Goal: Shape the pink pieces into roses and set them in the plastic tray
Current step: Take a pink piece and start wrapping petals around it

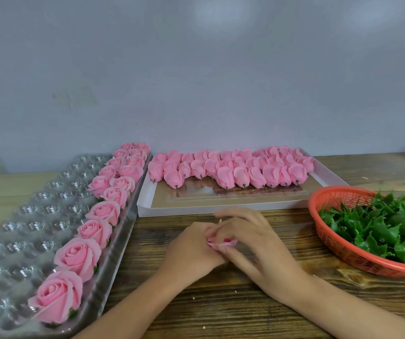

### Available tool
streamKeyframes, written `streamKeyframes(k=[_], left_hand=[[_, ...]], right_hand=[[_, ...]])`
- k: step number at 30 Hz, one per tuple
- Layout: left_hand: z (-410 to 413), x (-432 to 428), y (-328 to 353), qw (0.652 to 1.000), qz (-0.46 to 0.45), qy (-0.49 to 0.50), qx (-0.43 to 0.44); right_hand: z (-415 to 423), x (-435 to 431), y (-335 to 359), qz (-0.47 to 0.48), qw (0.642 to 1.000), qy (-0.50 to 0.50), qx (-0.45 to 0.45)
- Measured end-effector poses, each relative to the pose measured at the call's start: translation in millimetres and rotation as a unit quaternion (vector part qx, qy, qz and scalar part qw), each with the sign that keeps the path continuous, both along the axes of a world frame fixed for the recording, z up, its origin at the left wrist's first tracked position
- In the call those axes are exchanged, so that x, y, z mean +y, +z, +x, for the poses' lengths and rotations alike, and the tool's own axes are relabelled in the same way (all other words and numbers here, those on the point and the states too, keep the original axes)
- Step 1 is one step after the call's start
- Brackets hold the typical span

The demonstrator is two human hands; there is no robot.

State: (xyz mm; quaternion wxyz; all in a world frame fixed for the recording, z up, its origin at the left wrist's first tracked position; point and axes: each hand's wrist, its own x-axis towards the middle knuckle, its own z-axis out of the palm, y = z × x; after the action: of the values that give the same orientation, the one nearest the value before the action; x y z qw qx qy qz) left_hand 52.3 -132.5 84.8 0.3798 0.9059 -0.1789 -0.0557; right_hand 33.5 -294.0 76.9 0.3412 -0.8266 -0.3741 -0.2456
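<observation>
While both hands, left (194, 243) and right (248, 237), pinched shut round one pink piece (221, 241) just right of plastic tray (25, 216): petals look soft, crushable, so guess grip base, light touch.

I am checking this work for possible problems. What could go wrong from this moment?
1. Both hands, left hand and right hand, press the pink piece closely; its thin petals might crease or tear.
2. The finished roses fill the plastic tray only along its right side, nearest the hands; a forearm could knock them.
3. The red basket of green leaves stands close to the right arm and might be pushed.
</observation>
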Motion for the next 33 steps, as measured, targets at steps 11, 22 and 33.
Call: streamKeyframes(k=[11,22,33], left_hand=[[-8.3,-5.1,-5.1,0.996,0.042,0.06,-0.05],[-11.3,-6.5,-8.9,0.992,-0.003,0.055,-0.11],[-4.8,0.5,-6.2,0.953,-0.295,0.067,0.015]], right_hand=[[-5.2,6.8,4.7,0.0,0.999,-0.051,-0.007],[-3.9,8.2,-1.2,0.127,0.983,-0.054,0.123],[4.6,2.1,-1.5,0.205,0.957,0.004,0.207]])
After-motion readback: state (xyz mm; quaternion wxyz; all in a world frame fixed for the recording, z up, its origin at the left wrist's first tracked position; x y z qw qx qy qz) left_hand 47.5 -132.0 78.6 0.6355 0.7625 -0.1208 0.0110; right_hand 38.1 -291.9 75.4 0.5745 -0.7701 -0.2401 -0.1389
